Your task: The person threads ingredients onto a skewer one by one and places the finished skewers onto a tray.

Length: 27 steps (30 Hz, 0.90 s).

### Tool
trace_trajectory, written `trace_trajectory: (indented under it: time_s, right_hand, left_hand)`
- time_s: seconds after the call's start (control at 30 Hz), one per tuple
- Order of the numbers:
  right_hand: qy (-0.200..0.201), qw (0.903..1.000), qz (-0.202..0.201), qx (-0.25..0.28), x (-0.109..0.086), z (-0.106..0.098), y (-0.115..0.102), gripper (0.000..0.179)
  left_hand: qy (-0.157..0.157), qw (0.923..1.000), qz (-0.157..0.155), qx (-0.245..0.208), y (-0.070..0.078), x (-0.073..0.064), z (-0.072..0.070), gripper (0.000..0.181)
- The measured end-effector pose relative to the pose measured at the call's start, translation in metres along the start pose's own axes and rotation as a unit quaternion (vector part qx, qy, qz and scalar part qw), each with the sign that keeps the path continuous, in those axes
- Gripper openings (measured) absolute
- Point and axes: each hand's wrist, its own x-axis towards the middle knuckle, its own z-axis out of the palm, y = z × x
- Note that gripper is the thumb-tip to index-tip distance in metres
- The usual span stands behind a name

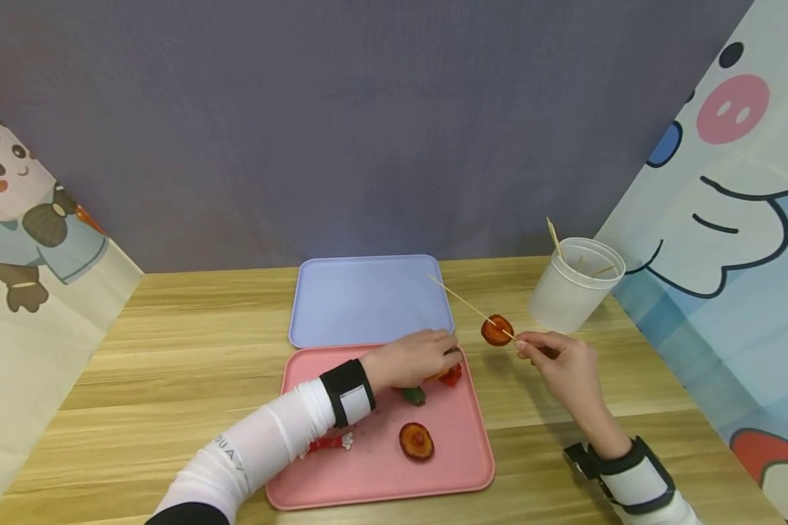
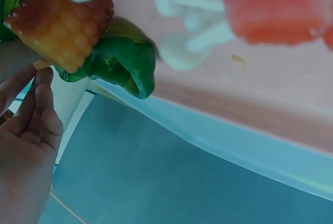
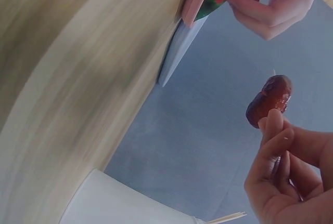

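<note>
Right hand (image 1: 565, 364): thumb and fingers closed in a pinch at the near end of a thin wooden skewer (image 1: 460, 298), which is held above the wooden table (image 1: 138, 379) to the right of the pink tray (image 1: 368, 481). The skewer points to the far left, and one mushroom-like piece (image 1: 493, 335) is threaded on it just beside the fingertips. Left hand (image 1: 420, 359): positioned over the far right part of the pink tray, fingers bent, fingertips at the food pieces there; whether it has hold of any cannot be determined. A red pepper piece (image 1: 452, 375) lies by those fingertips, with a green pepper piece (image 1: 414, 396) close by to the near left; a corn piece (image 2: 62, 24) is visible against green pepper in the left wrist view. Also in the pink tray: a round brown piece (image 1: 416, 442) on the near side and a red-and-white piece (image 1: 330, 443) to the left, partly covered by the left sleeve (image 1: 269, 437). A blue tray (image 1: 368, 299) adjoins on the far side. A white cup (image 1: 568, 292) containing sticks (image 1: 554, 237) stands at far right.
</note>
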Motion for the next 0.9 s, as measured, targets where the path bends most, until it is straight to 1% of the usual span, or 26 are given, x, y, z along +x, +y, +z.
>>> trace_trajectory:
  time_s: [0.07,0.13,0.23,0.3,0.4,0.5,0.63,0.8,0.9]
  right_hand:
    - [-0.001,1.0000,0.001,0.001,0.0001,0.0001,0.0000,0.006]
    - [-0.002,1.0000,0.001,0.001,0.0002,0.0002,0.0005,0.006]
    - [-0.002,1.0000,0.001,-0.002,0.0001,0.0004,0.0014,0.006]
    - [-0.003,1.0000,0.001,-0.005,-0.0002,0.0004,0.0019,0.006]
    - [-0.005,1.0000,0.004,-0.005,-0.0006,0.0003,0.0022,0.006]
    - [-0.007,0.9999,0.007,-0.003,-0.0007,0.0002,0.0020,0.006]
    - [-0.009,0.9999,0.009,0.001,-0.0007,-0.0001,0.0012,0.006]
    - [-0.012,0.9999,0.011,0.001,-0.0001,-0.0001,0.0012,0.006]
    - [-0.012,0.9998,0.014,-0.001,0.0008,-0.0001,0.0019,0.006]
  left_hand:
    - [-0.004,1.0000,0.005,0.002,0.0011,-0.0002,-0.0009,0.035]
    - [-0.006,1.0000,0.007,0.002,0.0017,-0.0004,-0.0010,0.037]
    - [0.003,0.9999,0.010,-0.001,0.0021,-0.0009,-0.0005,0.029]
    - [0.014,0.9998,0.013,-0.003,0.0023,-0.0015,0.0005,0.024]
    - [0.031,0.9992,0.021,-0.011,0.0025,-0.0030,0.0011,0.022]
    - [0.035,0.9988,0.024,-0.023,0.0029,-0.0045,0.0016,0.021]
    - [0.022,0.9987,0.020,-0.040,0.0026,-0.0054,0.0008,0.023]
    - [-0.001,0.9980,0.006,-0.064,0.0003,-0.0054,-0.0005,0.034]
    - [-0.004,0.9968,0.005,-0.079,-0.0013,-0.0056,-0.0005,0.040]
